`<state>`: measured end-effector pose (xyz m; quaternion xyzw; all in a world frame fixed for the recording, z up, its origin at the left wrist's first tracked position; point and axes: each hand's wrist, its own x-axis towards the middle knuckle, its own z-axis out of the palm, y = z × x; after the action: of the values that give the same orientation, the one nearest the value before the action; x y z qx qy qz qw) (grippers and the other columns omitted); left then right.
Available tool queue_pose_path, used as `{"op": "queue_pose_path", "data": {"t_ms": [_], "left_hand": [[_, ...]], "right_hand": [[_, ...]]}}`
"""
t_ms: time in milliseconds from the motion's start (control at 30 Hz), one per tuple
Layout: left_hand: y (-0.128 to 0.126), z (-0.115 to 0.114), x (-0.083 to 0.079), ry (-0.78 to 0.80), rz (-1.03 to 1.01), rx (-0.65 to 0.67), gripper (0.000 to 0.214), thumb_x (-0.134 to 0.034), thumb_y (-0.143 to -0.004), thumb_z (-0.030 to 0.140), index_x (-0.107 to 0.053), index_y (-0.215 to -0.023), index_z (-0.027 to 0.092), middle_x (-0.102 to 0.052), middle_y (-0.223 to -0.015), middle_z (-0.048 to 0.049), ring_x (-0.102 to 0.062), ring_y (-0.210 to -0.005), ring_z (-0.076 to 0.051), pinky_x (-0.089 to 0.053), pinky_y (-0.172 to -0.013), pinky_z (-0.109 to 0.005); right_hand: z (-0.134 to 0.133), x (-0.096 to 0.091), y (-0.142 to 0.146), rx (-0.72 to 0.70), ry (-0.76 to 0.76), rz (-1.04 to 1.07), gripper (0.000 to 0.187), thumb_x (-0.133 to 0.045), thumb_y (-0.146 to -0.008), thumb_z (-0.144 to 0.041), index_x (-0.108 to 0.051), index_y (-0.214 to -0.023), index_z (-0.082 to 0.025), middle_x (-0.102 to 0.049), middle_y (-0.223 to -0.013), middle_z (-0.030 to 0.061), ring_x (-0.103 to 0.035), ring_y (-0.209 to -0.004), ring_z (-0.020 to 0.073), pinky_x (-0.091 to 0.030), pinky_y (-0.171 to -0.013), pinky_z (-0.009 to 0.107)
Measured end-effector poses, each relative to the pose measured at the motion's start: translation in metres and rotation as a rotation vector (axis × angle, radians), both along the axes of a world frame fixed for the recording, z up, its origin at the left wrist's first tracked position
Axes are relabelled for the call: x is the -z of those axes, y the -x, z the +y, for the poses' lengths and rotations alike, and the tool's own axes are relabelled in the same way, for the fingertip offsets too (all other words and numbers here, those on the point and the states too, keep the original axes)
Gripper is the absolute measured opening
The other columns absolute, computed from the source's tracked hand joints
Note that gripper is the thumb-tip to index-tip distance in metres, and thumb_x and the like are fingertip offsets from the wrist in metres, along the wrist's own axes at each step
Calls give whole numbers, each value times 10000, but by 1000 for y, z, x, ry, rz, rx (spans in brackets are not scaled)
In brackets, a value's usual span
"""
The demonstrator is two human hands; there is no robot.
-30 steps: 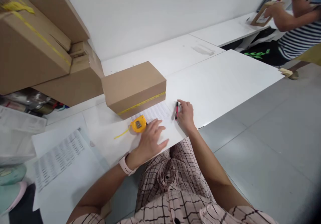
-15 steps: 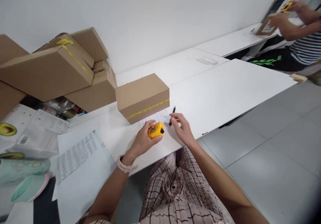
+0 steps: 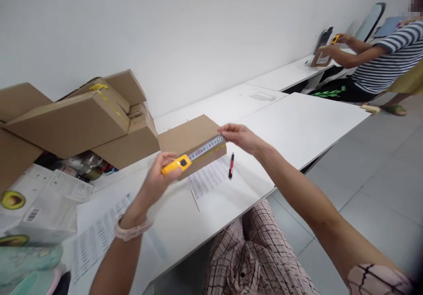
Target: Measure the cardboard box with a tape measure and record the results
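Observation:
My left hand [image 3: 157, 178] is closed around a yellow tape measure [image 3: 176, 164] at the near left edge of a brown cardboard box [image 3: 188, 129]. The silver blade is drawn out along the box's long front side. My right hand [image 3: 240, 137] pinches the blade's free end at the box's right corner. Yellow printed tape runs along the box's front face, partly hidden by the blade. Just below, a printed sheet [image 3: 206, 184] sticks out from under the box, and a black and red pen [image 3: 231, 166] lies on its right part.
Stacked cardboard boxes [image 3: 66, 121] stand at the left, behind a white avocado-printed carton [image 3: 49, 207]. More printed sheets [image 3: 99, 235] lie at the near left of the white table [image 3: 291, 127]. At the far right a co-worker in a striped shirt [image 3: 380, 72] handles a small box [image 3: 320, 58] and a tape measure.
My right hand has left the pen and now grips the tape's end. The blade has been drawn out along the box. My left hand has moved left with the tape measure.

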<state>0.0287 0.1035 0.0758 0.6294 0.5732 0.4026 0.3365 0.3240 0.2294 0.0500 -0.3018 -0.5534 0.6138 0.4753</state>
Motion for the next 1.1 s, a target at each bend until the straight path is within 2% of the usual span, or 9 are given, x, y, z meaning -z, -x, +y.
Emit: {"op": "queue_pose_path", "data": {"t_ms": [100, 167, 300, 433, 533, 667, 900, 1100], "left_hand": [[45, 15, -18, -94, 9, -235, 546, -742, -753, 572, -609, -1168, 243, -703, -1024, -43, -639, -843, -220, -448, -631, -295], [73, 25, -24, -117, -29, -322, 485, -721, -760, 573, -633, -1105, 244, -685, -953, -17, -586, -769, -193, -392, -568, -275], [115, 41, -25, -66, -114, -368, 414, -715, -765, 575, -632, -966, 223, -651, -828, 25, -526, -716, -156, -363, -545, -246], [139, 53, -14, 14, -195, -399, 452, -774, -675, 586, -639, -879, 206, -614, -737, 41, -486, -654, -138, -357, -509, -238], [148, 60, -3, 22, -205, -395, 476, -791, -633, 586, -658, -877, 199, -631, -771, 13, -498, -666, -155, -353, -485, -244], [150, 65, 5, 30, -215, -375, 499, -793, -620, 579, -676, -916, 194, -646, -821, -14, -520, -704, -174, -359, -479, -240], [140, 62, 6, 21, -205, -337, 559, -753, -631, 606, -671, -971, 170, -658, -864, -26, -558, -723, -165, -374, -498, -223], [139, 63, 7, 12, -210, -333, 562, -729, -646, 599, -651, -988, 159, -646, -845, -28, -547, -689, -159, -349, -494, -229]], "right_hand": [[52, -21, -3, 188, 38, 45, 89, -738, -758, -97, -710, -815, -158, -652, -740, 6, -528, -632, 88, -479, -648, 254], [78, -25, 1, 285, 85, 8, 111, -719, -753, -50, -673, -766, -149, -631, -691, 9, -521, -603, 84, -465, -618, 245], [112, -13, 19, 383, 110, -74, 157, -691, -753, -21, -620, -696, -150, -609, -644, 13, -518, -576, 82, -448, -600, 245], [128, 4, 34, 430, 92, -151, 163, -703, -725, -39, -606, -680, -163, -617, -642, 7, -504, -576, 87, -453, -610, 254], [129, 11, 41, 437, 88, -230, 156, -734, -693, -65, -619, -705, -168, -625, -680, -2, -508, -611, 92, -446, -616, 249], [119, 15, 49, 371, 94, -341, 135, -788, -692, -180, -669, -755, -171, -648, -747, 3, -542, -679, 116, -430, -618, 253], [108, 16, 55, 338, 120, -484, 232, -793, -757, -363, -687, -725, -159, -682, -788, 60, -577, -726, 165, -422, -646, 294], [104, 13, 57, 389, 67, -623, 284, -758, -820, -350, -638, -640, -167, -648, -716, 70, -547, -664, 168, -402, -631, 328]]}}
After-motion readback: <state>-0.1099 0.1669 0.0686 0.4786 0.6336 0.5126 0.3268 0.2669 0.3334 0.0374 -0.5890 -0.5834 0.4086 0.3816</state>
